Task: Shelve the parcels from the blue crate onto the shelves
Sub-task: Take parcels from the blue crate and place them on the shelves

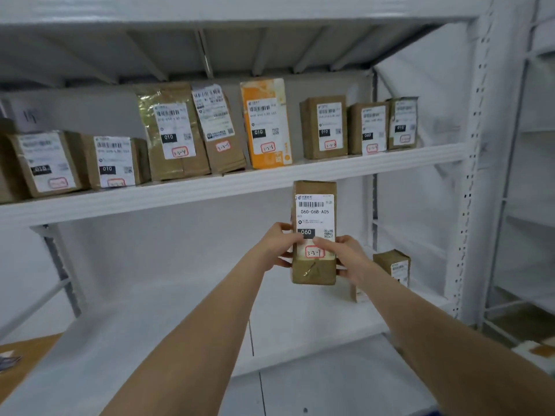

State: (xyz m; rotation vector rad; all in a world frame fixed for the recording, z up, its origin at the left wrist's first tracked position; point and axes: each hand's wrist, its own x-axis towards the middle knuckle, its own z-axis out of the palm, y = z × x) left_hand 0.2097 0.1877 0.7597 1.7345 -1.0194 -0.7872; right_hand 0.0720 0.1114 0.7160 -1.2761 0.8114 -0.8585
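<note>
left hand [277, 247] grips the left edge of the held parcel [313, 202]: thumb on the front face by the black "060" block, other fingers curled round the side. right hand [350, 259] grips the right edge the same way, thumb across the front just above the red-boxed sticker [314, 252], fingers wrapped behind. both hands sit on its lower half. both forearms reach in from the btm of the view.

held parcel is a tall brown taped box, upright, front face to the camera. its white shipping label [314, 216] reads "060-06b-a05", w/ barcode above & qr code at the right. the sticker's handwriting reads approx "3-7-7". can't tell if its base touches the lower shelf [180, 319] or hangs just above it.

lower right of the held parcel, behind the right wrist, a small brown parcel [392, 264] stands on the lower shelf, apart from it & partly hidden by the arm.

just above the held parcel's top runs the front lip of the upper shelf [210, 190], w/ a row of parcels, labels facing out. above & a bit left is an orange parcel [265, 124]. further left are a leaning parcel [217, 127], a tall taped parcel [171, 130], a low brown box [115, 162] & a far-left box [45, 163]. above-right is a trio of small brown boxes [368, 127]. most show a red-boxed sticker.

far right of the held parcel stands a white perforated post [473, 175]. far lower left is a tan surface [30, 352], blurred.
</note>
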